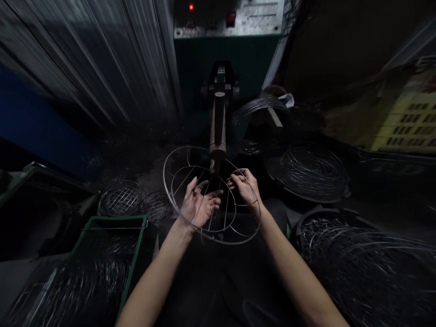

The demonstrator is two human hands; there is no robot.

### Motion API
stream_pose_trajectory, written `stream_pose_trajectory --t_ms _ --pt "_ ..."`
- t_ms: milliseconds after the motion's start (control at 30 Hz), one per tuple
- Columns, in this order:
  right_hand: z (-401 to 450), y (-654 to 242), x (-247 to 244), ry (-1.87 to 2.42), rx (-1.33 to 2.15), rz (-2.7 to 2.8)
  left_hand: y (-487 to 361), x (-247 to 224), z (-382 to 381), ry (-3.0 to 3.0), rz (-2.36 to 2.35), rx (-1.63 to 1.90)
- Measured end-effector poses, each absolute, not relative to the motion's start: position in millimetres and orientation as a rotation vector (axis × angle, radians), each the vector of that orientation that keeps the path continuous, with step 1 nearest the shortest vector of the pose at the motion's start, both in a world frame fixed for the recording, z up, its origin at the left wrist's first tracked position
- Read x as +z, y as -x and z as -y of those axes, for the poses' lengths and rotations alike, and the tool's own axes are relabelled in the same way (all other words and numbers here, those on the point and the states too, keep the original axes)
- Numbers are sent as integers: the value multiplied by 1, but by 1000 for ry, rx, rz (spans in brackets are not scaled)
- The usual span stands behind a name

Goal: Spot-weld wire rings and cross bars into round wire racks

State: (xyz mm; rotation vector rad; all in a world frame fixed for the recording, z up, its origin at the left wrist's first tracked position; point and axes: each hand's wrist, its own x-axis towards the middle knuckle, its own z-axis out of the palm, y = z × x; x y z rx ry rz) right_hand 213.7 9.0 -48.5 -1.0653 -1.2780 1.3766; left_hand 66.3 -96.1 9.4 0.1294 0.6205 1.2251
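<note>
A round wire rack (259,222), with an outer ring, a smaller inner ring and straight bars across its middle, sits tilted below the tip of a machine's electrode arm (218,131). My left hand (200,204) is palm up at the rack's left side, fingers spread, with wires crossing in front of it. At the right, the fingertips of my right hand (243,184) are pinched together beside the inner ring. Whatever lies between them is too small to make out. Short curved wires join the two rings.
Left stands a green crate (141,245) of wire pieces, with wire grids (124,200) behind it. Wire rings fill a round tray (311,175) and a dark tub (306,215) on the right. A yellow crate (405,120) stands beyond. The machine panel (254,20) shows a red light.
</note>
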Motion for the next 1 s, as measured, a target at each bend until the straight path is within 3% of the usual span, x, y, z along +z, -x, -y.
stream_pose_trajectory --t_ms 333,600,833,1000 --pt "-33 -199 -35 1074 1075 1635 -66 -46 106 -370 -532 1466" --pt "-35 -195 -36 1051 966 1697 -60 -48 101 -405 -593 1463" --pt "-33 -191 -39 1022 1152 1641 -60 -49 103 -418 -533 1491" --pt "-38 -197 -32 1036 1084 1747 -63 -46 102 -403 -534 1502"
